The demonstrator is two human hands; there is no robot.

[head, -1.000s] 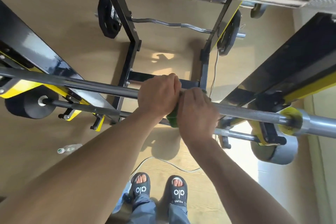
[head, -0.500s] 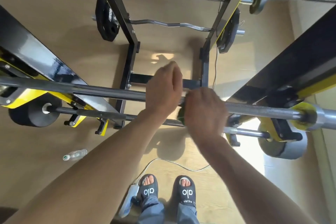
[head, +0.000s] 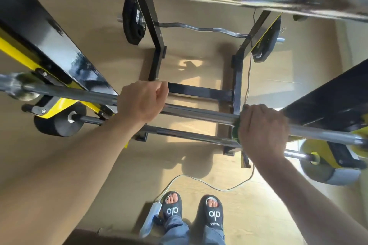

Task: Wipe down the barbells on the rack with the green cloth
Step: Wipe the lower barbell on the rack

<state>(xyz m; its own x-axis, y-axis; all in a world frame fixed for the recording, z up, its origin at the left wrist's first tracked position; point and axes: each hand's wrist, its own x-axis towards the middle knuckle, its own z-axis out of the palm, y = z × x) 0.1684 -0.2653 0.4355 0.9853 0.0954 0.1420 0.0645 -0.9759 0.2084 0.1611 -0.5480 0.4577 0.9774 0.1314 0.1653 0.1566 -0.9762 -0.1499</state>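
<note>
— Two hands on my feed; list them left to right, with the rest.

— Item one: black weight plate (head: 59, 123) on the lower barbell (head: 191, 135), far left. Item two: my left hand (head: 142, 101), fingers curled round the upper barbell (head: 199, 112), beside the black-and-yellow rack (head: 59, 53). Item three: bare stretch of that bar between the hands, which are well apart.

— And the cloth?

— Item four: green cloth (head: 235, 131), only an edge showing under my right hand (head: 262, 131). That hand's fingers are wrapped round cloth and bar together, near the right rack arm. Item five: grey plate (head: 326, 173), far right.

— On the floor?

— A white cable (head: 209, 184) and my black slides (head: 172, 208).
</note>
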